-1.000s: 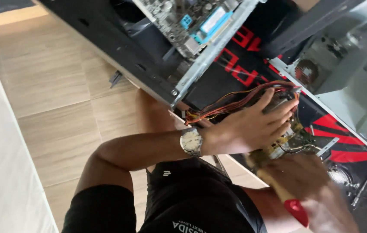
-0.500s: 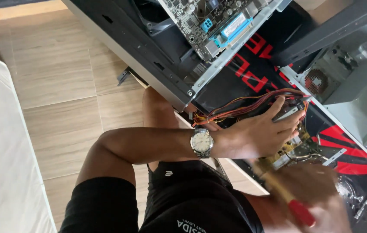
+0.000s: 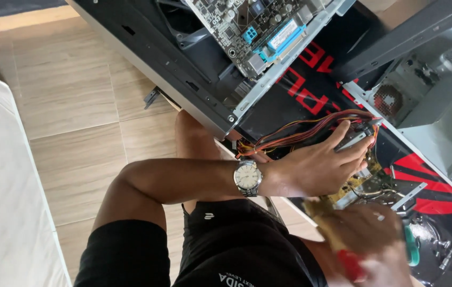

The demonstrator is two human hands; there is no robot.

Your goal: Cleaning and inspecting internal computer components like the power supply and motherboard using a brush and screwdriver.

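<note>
left hand reaching forward, right hand fisted

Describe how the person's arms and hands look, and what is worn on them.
Both arms are bare, with no sleeves and no gloves. The left hand has a round wristwatch with a pale dial and a silver metal band on its wrist. The right hand is blurred; I see nothing worn on it. No rings are visible.

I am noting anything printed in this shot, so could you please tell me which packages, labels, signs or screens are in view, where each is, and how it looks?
No packages, signs or screens.
Desk mat: under the open computer case, black with large red lettering.
Shorts logo: bottom centre, small white print on black fabric.
Wristwatch: on the left hand's wrist, round pale dial, metal band.
</note>
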